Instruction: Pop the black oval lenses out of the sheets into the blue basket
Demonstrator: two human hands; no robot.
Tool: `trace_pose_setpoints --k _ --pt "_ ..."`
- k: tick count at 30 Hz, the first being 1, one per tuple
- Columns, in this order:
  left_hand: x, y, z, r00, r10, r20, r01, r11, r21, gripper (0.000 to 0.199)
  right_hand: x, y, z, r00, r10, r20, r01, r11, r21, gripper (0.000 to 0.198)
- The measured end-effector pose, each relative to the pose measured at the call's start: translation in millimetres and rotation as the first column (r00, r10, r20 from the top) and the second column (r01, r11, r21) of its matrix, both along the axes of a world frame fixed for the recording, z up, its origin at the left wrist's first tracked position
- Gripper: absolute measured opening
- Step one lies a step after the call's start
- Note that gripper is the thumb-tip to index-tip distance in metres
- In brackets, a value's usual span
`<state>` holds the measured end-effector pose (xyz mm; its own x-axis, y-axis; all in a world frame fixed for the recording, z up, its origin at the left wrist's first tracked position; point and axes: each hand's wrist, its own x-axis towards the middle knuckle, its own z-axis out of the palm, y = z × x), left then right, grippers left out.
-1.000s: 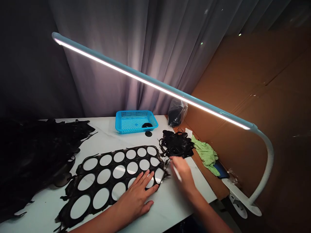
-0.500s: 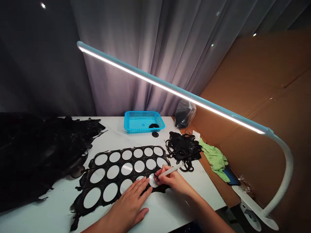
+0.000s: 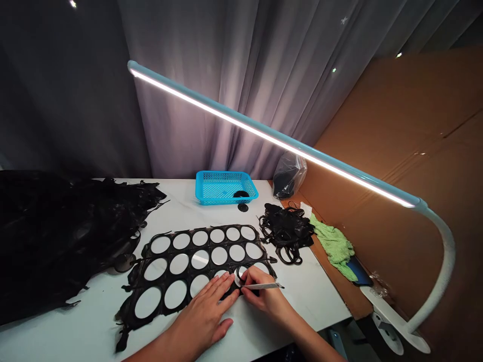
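seemingly a small workshop: white worktable [image 3: 302,317], bar lamp [image 3: 271,132], holed black sheet [image 3: 165,281], heaped black strips [image 3: 289,226]

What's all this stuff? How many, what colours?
sheet with round holes: one, black, mid-table
pen-like tool: one, white, right hand
loop pile: one, black, right
heap: one, black, left
basket: one, blue, back
discs: two visible, black, in and before basket
bag: one, clear, back right
cloth: one, green, right
flat thing: one, dark blue, by cloth
lamp: one, pale, across centre
table: one, white, below
curtain: count unclear, grey, behind
cardboard: one wall, brown, right
left hand: one, on sheet
right hand: one, holding tool
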<state>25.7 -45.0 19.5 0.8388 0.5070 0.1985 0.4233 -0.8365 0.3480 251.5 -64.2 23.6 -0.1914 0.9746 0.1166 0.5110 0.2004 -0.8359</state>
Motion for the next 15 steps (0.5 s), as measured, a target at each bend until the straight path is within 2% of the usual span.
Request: trace_pose_setpoints --k 2,6,8,9,11,13,15 --pt "0 0 -0.4 1.0 0.007 0.015 -0.007 1.0 -0.002 0.061 -3 -4 -5 0.997 0.006 0.081 -0.009 0.999 0.042 0.019" --pt "0 2 0.2 0.999 0.036 0.025 -0.036 0.999 -0.012 0.058 -7 -10 -17 0.969 0.041 0.242 -0.092 0.975 0.204 0.016" --pt "0 3 1.7 0.999 0.04 0.015 -0.04 0.999 -0.022 0.057 0 -7 -17 0.96 0.022 0.28 -0.094 0.965 0.245 0.017" --pt "0 3 2.7 0.999 0.037 0.003 -0.037 0.999 -0.026 0.058 6 -2 -14 0.958 -0.023 0.287 -0.052 0.967 0.25 0.018" --pt "0 3 4.6 0.999 0.033 -0.032 -0.034 0.999 -0.031 0.06 26 13 -4 0.943 -0.187 0.276 0.114 0.959 0.261 0.018" --pt "-1 3 5.8 0.998 0.026 -0.056 -0.028 0.999 -0.032 0.062 48 32 9 0.897 -0.384 0.22 0.319 0.905 0.281 0.018" --pt "-3 2 6.1 0.998 0.017 -0.063 -0.019 0.999 -0.029 0.063 67 50 18 0.871 -0.474 0.13 0.435 0.866 0.245 0.02"
